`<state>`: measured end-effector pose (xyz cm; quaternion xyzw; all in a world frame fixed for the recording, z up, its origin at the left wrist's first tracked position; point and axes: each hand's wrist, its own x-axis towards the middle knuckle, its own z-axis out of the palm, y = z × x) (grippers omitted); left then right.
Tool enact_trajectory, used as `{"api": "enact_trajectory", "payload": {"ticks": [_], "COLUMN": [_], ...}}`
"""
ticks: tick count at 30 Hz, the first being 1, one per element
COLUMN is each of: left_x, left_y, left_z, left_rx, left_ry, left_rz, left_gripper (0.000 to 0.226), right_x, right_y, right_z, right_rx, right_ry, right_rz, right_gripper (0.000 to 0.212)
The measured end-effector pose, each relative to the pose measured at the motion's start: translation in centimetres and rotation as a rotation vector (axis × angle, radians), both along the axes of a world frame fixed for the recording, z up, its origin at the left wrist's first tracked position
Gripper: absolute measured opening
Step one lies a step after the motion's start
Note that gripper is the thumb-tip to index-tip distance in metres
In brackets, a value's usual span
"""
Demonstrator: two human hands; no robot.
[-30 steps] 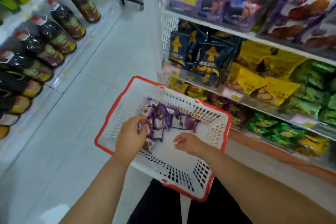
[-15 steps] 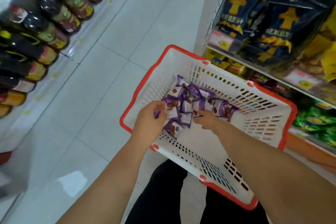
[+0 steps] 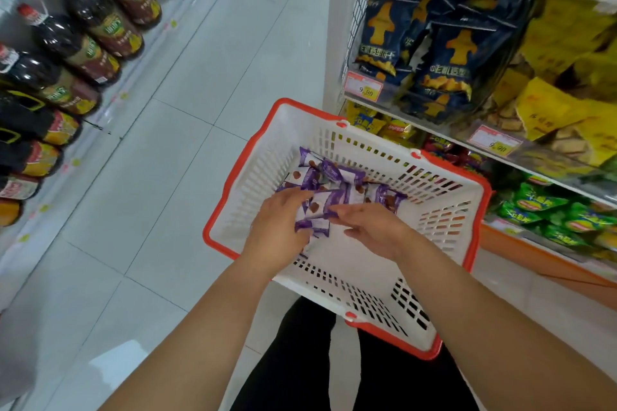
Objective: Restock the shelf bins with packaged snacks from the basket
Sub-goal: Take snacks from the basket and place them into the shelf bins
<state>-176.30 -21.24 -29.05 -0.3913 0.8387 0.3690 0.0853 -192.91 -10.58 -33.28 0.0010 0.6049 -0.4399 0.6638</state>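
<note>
A white basket with a red rim (image 3: 482, 190) sits in front of my legs, beside the snack shelf. Several purple-and-white snack packets (image 3: 335, 177) lie heaped in its far left part. My left hand (image 3: 278, 227) reaches into the heap, its fingers and thumb curled round a small bunch of packets. From the right, my right hand (image 3: 372, 227) stretches fairly straight fingers to the same bunch and touches the packets. How many packets the left hand holds is hidden.
The shelf on the right holds navy snack bags (image 3: 450, 53), yellow bags (image 3: 551, 110) and green bags (image 3: 541, 207), with price tags (image 3: 364, 88) on the edges. Dark bottles (image 3: 100, 20) line the left shelf. A white tiled aisle (image 3: 187, 110) runs between.
The view has tilted down and closer to the basket. Both hands have moved together over the packets, and my left hand has closed round a bunch of them.
</note>
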Motion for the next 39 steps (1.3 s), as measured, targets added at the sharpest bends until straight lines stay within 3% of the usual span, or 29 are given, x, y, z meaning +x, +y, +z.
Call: {"api": "enact_trajectory", "payload": {"ticks": [3, 6, 10, 13, 16, 23, 26, 28, 31, 35, 39], "left_x": [-1.7, -4.2, -7.8, -10.9, -14.2, -21.9, -25.1, -27.1, -29.3, -31.6, -34.4], "left_y": [0.7, 1.4, 2.1, 3.3, 5.1, 9.3, 10.8, 11.5, 11.7, 11.1, 11.3], "left_z": [2.1, 5.5, 10.1, 13.6, 16.1, 21.1, 22.5, 23.3, 25.5, 27.7, 28.5], "left_rx": [-0.083, 0.014, 0.389, 0.585, 0.641, 0.757, 0.71, 0.665, 0.535, 0.095, 0.027], "left_ry": [0.024, 0.192, 0.456, 0.565, 0.586, 0.706, 0.758, 0.822, 0.836, 0.702, 0.716], "left_rz": [-0.106, 0.099, 0.326, 0.343, 0.254, 0.19, 0.148, 0.235, 0.21, -0.18, -0.285], "left_gripper": [0.062, 0.042, 0.023, 0.021, 0.023, 0.019, 0.039, 0.042, 0.029, 0.022, 0.025], "right_x": [-1.0, -2.7, -6.0, -8.4, -10.4, -17.0, -19.2, -20.2, -22.1, -25.0, -27.3], "right_y": [1.1, 2.3, 3.8, 5.3, 6.7, 10.7, 12.3, 13.2, 14.3, 15.4, 15.3], "right_z": [6.6, 12.2, 17.4, 19.7, 22.2, 27.4, 28.8, 29.4, 29.8, 32.3, 33.4], "right_rx": [-0.151, -0.248, -0.23, -0.215, -0.215, -0.277, -0.326, -0.337, -0.248, -0.307, -0.347], "right_ry": [-0.16, -0.146, 0.324, 0.605, 0.71, 0.816, 0.717, 0.665, 0.927, 1.18, 1.246], "right_rz": [-0.056, -0.107, -0.216, -0.187, -0.16, -0.326, -0.397, -0.312, -0.082, -0.056, -0.047], "right_gripper": [0.024, 0.031, 0.025, 0.025, 0.033, 0.011, 0.025, 0.033, 0.03, 0.056, 0.039]}}
